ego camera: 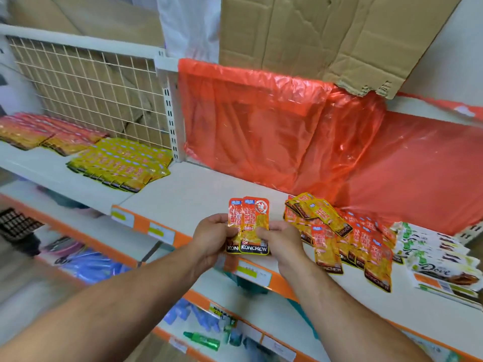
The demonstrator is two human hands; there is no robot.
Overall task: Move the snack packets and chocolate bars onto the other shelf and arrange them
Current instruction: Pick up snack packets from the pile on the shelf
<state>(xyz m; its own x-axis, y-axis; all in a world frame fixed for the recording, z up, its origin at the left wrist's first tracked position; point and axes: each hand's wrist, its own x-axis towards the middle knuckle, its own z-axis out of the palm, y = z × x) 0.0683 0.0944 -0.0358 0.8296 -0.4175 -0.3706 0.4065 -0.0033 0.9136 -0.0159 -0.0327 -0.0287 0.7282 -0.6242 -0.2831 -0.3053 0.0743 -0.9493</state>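
- Fingers (pixel 218 218) curl in from both sides and clamp on two red-orange packets (pixel 252 223). The left hand (pixel 209 237) pinches the left edge and the right hand (pixel 281 244) pinches the lower right corner. The pair is fanned, overlapping and upright, above the front lip of the right shelf (pixel 193 194).
- Head view, the only one: a loose heap of packets (pixel 337 239) lies just right of the right hand, with yellow ones tipped on top. The chocolate bars (pixel 439 259) sit stacked beyond it, near the front edge.
- Over on the left shelf (pixel 36 165), yellow rows (pixel 122 163) lie neat beside the upright post (pixel 170 108), with red-orange rows (pixel 44 131) farther left.
- Danger one: the foil looks glossy and is held only at its edges. The rear packet could slide out and drop past the lip onto the lower shelves.
- Danger two: the right forearm runs close by the heap, so a careless sweep could nudge packets over the front edge.
- Room to move: there is bare board between post and heap, and a bare front strip on the left shelf. The post and wire mesh (pixel 86 84) close off the back, so the way across looks open along the front.
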